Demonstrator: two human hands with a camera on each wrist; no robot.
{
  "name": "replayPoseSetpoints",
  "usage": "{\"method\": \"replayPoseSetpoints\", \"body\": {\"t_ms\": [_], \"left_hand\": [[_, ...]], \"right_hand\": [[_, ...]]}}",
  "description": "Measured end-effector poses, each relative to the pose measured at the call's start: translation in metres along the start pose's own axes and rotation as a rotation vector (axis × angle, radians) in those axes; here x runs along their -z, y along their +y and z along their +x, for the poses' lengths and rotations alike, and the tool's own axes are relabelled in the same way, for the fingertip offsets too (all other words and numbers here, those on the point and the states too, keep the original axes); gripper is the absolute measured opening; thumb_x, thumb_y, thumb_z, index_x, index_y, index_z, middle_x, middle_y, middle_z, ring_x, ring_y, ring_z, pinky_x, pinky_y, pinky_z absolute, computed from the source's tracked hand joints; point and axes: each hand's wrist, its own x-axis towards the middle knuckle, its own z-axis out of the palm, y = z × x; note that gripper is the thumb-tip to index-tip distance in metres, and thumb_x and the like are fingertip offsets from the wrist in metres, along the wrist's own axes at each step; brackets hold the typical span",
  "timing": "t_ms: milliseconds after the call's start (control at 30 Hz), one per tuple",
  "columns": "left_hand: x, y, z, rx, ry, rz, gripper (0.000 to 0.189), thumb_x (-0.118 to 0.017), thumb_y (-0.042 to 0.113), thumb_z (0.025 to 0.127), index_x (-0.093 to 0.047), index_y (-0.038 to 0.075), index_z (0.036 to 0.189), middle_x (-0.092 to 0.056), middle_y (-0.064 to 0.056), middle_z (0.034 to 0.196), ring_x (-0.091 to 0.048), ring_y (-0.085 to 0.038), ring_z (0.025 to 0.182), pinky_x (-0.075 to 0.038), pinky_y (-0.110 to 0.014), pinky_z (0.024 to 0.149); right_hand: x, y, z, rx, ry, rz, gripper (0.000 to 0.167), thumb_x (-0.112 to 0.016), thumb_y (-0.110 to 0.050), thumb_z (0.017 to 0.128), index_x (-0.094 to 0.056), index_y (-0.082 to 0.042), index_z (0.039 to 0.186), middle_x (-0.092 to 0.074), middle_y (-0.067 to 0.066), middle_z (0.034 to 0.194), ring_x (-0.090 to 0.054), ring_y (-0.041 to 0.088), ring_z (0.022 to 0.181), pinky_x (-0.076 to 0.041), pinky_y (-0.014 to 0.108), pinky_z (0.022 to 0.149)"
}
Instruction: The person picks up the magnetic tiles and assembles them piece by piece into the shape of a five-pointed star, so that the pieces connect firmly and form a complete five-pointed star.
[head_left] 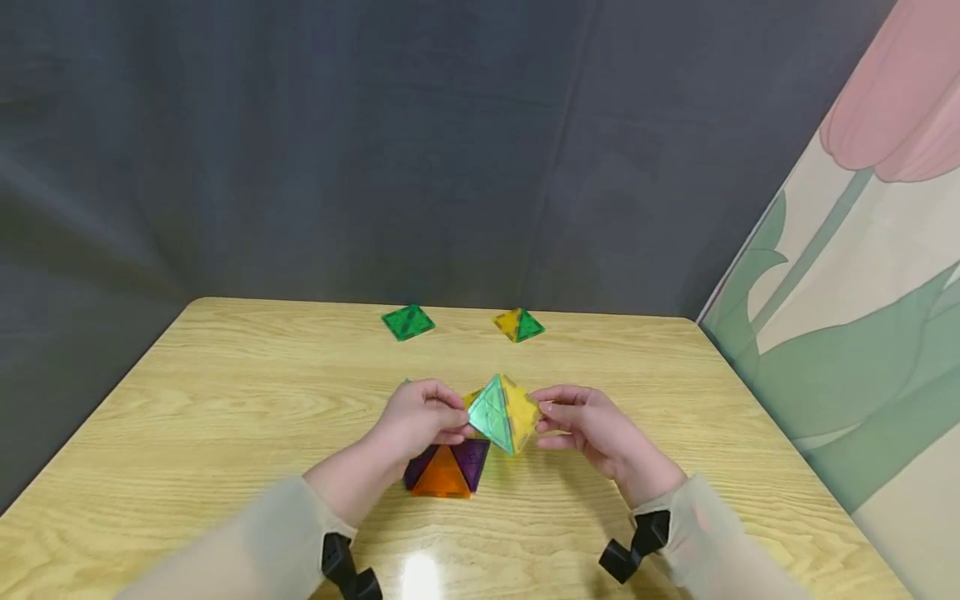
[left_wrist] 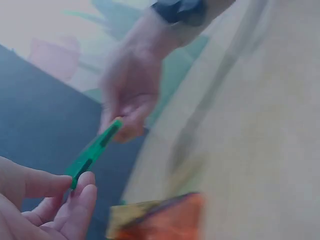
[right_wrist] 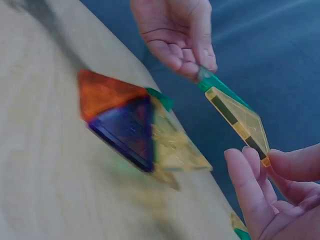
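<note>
My left hand (head_left: pixel 422 417) pinches a translucent green triangular magnetic tile (head_left: pixel 490 414) by its outer corner. A yellow triangular magnetic tile (head_left: pixel 520 415) meets it along one edge, and my right hand (head_left: pixel 594 427) pinches that one at its far corner, thumb against fingertips in the right wrist view. The pair is held above the table, angled at the shared edge. Below and to the left stands a tile structure with an orange triangle (head_left: pixel 442 477) in front, purple triangles (head_left: pixel 472 460) beside it, and yellow tiles (right_wrist: pixel 175 137) behind. My left hand partly hides it in the head view.
Toward the back of the wooden table (head_left: pixel 285 358) lie a green tile pair (head_left: pixel 408 322) and a yellow-and-green pair (head_left: pixel 519 324). A dark curtain (head_left: pixel 375 167) hangs behind, and a flower-patterned panel (head_left: pixel 840 333) borders the right side.
</note>
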Motion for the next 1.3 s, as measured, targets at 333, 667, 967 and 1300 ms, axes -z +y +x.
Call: {"method": "replayPoseSetpoints", "body": {"t_ms": [333,667,967,1300], "left_hand": [[-0.004,-0.048,-0.050,0.032,-0.044,-0.081,0.007,-0.064,-0.011,0.088,-0.061,-0.006,0.092,-0.067,-0.015,0.081,-0.071,-0.025,0.078,-0.059,-0.030,0.068],[-0.009,-0.062,-0.059,0.053,-0.117,-0.059,0.015,-0.069,-0.005,0.085,-0.066,-0.010,0.099,-0.069,-0.010,0.084,-0.068,-0.021,0.082,-0.059,-0.033,0.074],[-0.009,-0.062,-0.057,0.063,-0.167,-0.056,0.024,-0.067,-0.002,0.086,-0.065,-0.013,0.107,-0.070,-0.010,0.093,-0.068,-0.024,0.090,-0.058,-0.038,0.079],[-0.008,-0.046,-0.058,0.167,-0.238,-0.136,0.036,-0.063,0.001,0.088,-0.060,-0.013,0.120,-0.066,-0.016,0.105,-0.067,-0.029,0.097,-0.057,-0.040,0.085]], "right_hand": [[-0.017,0.026,-0.003,-0.071,-0.083,-0.036,0.024,-0.055,0.001,0.098,-0.063,0.012,0.118,-0.060,0.008,0.082,-0.061,0.012,0.071,-0.057,0.023,0.063],[-0.024,0.036,0.010,-0.142,-0.087,-0.085,0.027,-0.054,-0.002,0.099,-0.063,0.012,0.120,-0.060,0.006,0.078,-0.058,0.011,0.067,-0.058,0.024,0.062],[-0.023,0.037,0.019,-0.167,-0.072,-0.118,0.024,-0.055,-0.004,0.099,-0.066,0.008,0.116,-0.060,0.003,0.077,-0.056,0.008,0.063,-0.056,0.021,0.058],[-0.023,0.042,0.025,-0.148,-0.045,-0.117,0.016,-0.059,-0.007,0.098,-0.066,0.005,0.106,-0.059,0.002,0.074,-0.054,0.007,0.059,-0.050,0.018,0.052]]}}
